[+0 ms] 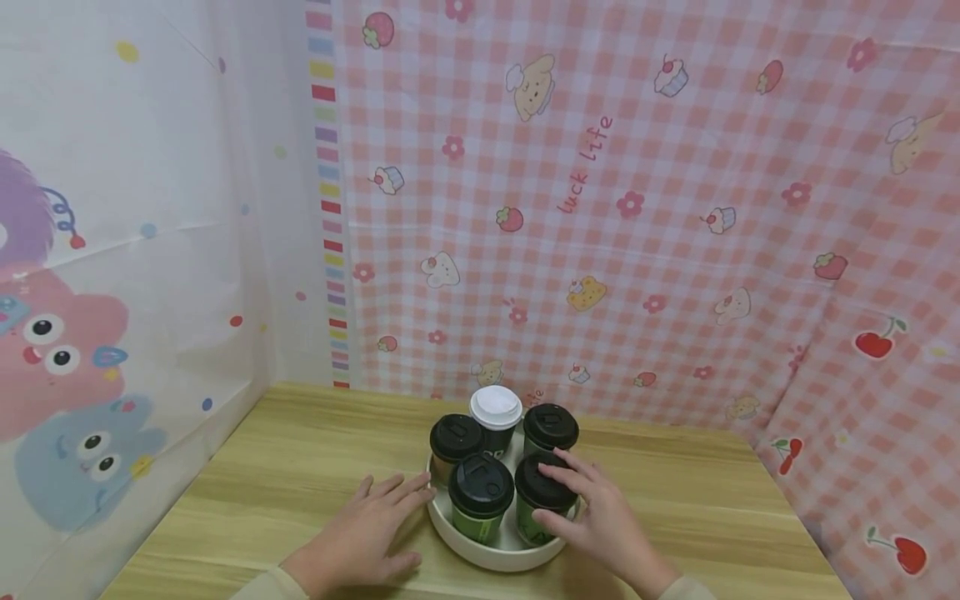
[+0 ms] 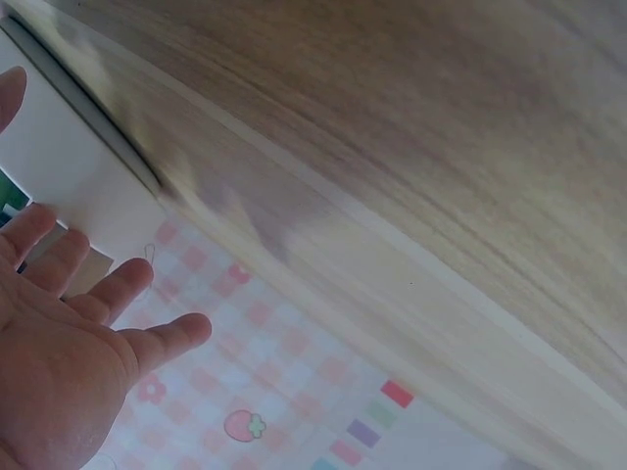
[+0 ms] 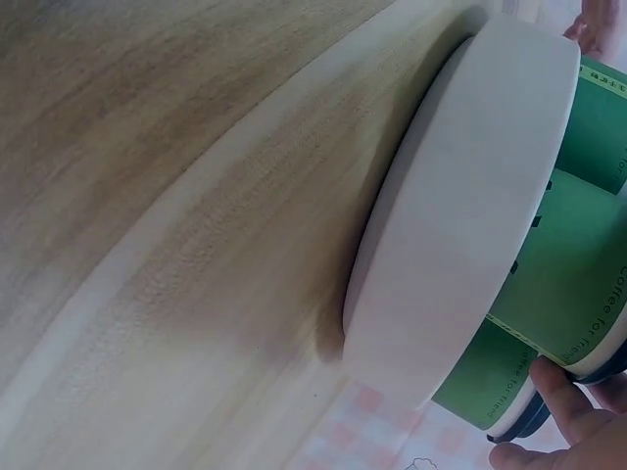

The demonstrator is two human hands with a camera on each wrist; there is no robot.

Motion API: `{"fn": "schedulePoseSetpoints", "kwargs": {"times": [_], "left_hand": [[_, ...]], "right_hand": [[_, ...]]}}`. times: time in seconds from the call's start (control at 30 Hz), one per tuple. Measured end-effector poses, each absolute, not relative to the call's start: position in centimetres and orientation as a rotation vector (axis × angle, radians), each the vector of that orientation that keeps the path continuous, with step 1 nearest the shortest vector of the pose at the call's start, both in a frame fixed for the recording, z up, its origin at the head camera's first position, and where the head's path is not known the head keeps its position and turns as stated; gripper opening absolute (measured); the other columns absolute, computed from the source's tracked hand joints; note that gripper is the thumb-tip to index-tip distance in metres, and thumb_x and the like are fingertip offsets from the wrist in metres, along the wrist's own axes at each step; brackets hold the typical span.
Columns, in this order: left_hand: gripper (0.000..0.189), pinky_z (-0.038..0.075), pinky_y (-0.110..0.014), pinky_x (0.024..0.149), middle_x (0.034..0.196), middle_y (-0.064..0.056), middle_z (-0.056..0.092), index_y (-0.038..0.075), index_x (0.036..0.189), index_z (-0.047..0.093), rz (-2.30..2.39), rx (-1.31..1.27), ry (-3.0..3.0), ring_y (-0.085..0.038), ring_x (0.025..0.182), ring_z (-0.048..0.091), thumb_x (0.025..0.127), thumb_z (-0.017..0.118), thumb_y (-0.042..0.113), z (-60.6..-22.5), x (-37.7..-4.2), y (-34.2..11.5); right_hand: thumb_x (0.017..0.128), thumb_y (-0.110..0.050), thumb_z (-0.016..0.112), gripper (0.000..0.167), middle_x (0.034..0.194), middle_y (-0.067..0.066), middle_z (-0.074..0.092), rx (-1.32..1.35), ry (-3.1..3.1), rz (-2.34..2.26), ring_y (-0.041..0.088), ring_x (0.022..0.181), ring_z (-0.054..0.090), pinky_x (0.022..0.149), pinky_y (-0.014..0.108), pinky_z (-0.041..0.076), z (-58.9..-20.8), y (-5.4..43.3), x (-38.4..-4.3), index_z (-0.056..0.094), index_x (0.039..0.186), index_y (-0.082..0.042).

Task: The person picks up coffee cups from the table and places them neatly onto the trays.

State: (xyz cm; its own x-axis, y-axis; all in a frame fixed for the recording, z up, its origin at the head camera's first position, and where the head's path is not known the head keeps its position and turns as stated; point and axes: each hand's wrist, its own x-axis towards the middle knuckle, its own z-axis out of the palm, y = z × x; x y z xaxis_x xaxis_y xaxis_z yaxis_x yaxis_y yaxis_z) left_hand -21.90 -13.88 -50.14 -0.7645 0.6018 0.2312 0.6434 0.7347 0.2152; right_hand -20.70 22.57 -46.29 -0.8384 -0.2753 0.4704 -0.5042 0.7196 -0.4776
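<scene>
A round white tray bears several lidded paper coffee cups. Front left is a green cup with a black lid; front right stands another green cup, its black lid partly covered by my right hand. That hand is spread at the cup's right side, fingertips over the lid and thumb across the body. In the right wrist view its fingers overlap the cup near the lid's edge. My left hand lies at the tray's left side with fingers straight and spread, fingertips right at the rim; its palm holds nothing.
Behind stand a brown cup with a black lid, a dark cup with a white lid and another black-lidded cup. The tray stands on a wood-grain table. A pink checked curtain borders the back and right, a white printed one the left.
</scene>
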Motion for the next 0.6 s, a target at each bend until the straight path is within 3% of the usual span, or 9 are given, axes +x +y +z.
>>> {"fn": "schedulePoseSetpoints", "kwargs": {"times": [0.07, 0.13, 0.2, 0.23, 0.3, 0.4, 0.47, 0.6], "left_hand": [[0.083, 0.037, -0.085, 0.110, 0.168, -0.009, 0.047, 0.016, 0.156, 0.052, -0.432, -1.006, -2.793, -0.051, 0.144, 0.052, 0.086, 0.084, 0.046, -50.14, -21.90, -13.89], [0.082, 0.037, -0.085, 0.110, 0.168, -0.009, 0.047, 0.016, 0.156, 0.052, -0.440, -1.004, -2.796, -0.050, 0.145, 0.052, 0.086, 0.084, 0.045, -50.10, -21.90, -13.88], [0.082, 0.038, -0.085, 0.109, 0.168, -0.009, 0.047, 0.016, 0.156, 0.052, -0.443, -1.004, -2.796, -0.050, 0.145, 0.051, 0.086, 0.084, 0.045, -50.05, -21.92, -13.86], [0.082, 0.038, -0.085, 0.109, 0.168, -0.009, 0.047, 0.016, 0.156, 0.052, -0.442, -1.005, -2.796, -0.050, 0.145, 0.051, 0.087, 0.084, 0.045, -50.02, -21.94, -13.85], [0.082, 0.039, -0.085, 0.109, 0.167, -0.010, 0.048, 0.015, 0.156, 0.053, -0.442, -1.014, -2.790, -0.051, 0.144, 0.052, 0.086, 0.084, 0.044, -49.98, -21.98, -13.86], [0.081, 0.040, -0.084, 0.108, 0.166, -0.011, 0.049, 0.015, 0.156, 0.053, -0.425, -1.030, -2.778, -0.050, 0.143, 0.053, 0.086, 0.084, 0.044, -50.00, -21.94, -13.96], [0.081, 0.041, -0.083, 0.108, 0.166, -0.011, 0.049, 0.015, 0.156, 0.052, -0.402, -1.041, -2.769, -0.049, 0.142, 0.054, 0.087, 0.083, 0.044, -50.05, -21.87, -14.09], [0.084, 0.041, -0.082, 0.109, 0.166, -0.011, 0.049, 0.016, 0.158, 0.050, -0.400, -1.065, -2.751, -0.048, 0.143, 0.054, 0.087, 0.084, 0.045, -50.02, -21.72, -14.48]], "right_hand": [[0.083, -0.036, 0.093, 0.054, 0.155, 0.009, 0.061, 0.593, -2.575, 0.893, 0.007, 0.089, 0.063, 0.092, 0.050, 0.064, -46.41, 22.58, -20.70, 0.075, 0.133, -0.025], [0.084, -0.038, 0.092, 0.054, 0.155, 0.008, 0.061, 0.589, -2.580, 0.891, 0.009, 0.092, 0.062, 0.090, 0.049, 0.064, -46.51, 22.60, -20.73, 0.075, 0.134, -0.027], [0.084, -0.037, 0.092, 0.055, 0.156, 0.010, 0.060, 0.597, -2.579, 0.903, 0.008, 0.085, 0.063, 0.096, 0.052, 0.062, -46.56, 22.63, -20.78, 0.074, 0.134, -0.026], [0.084, -0.037, 0.093, 0.055, 0.156, 0.010, 0.060, 0.602, -2.578, 0.897, 0.006, 0.074, 0.061, 0.106, 0.060, 0.056, -46.58, 22.66, -20.80, 0.074, 0.135, -0.025], [0.083, -0.039, 0.093, 0.057, 0.155, 0.010, 0.061, 0.606, -2.572, 0.854, 0.006, 0.075, 0.066, 0.113, 0.070, 0.047, -46.62, 22.69, -20.77, 0.074, 0.135, -0.025], [0.082, -0.040, 0.094, 0.061, 0.155, 0.010, 0.061, 0.615, -2.566, 0.800, 0.020, 0.105, 0.074, 0.107, 0.063, 0.054, -46.65, 22.69, -20.66, 0.073, 0.137, -0.024], [0.080, -0.041, 0.094, 0.064, 0.154, 0.011, 0.061, 0.618, -2.554, 0.763, 0.032, 0.129, 0.067, 0.099, 0.057, 0.059, -46.62, 22.73, -20.53, 0.073, 0.138, -0.023], [0.079, -0.041, 0.095, 0.070, 0.153, 0.014, 0.062, 0.621, -2.537, 0.752, 0.039, 0.132, 0.065, 0.097, 0.056, 0.060, -46.50, 23.24, -20.22, 0.070, 0.141, -0.021]]}}
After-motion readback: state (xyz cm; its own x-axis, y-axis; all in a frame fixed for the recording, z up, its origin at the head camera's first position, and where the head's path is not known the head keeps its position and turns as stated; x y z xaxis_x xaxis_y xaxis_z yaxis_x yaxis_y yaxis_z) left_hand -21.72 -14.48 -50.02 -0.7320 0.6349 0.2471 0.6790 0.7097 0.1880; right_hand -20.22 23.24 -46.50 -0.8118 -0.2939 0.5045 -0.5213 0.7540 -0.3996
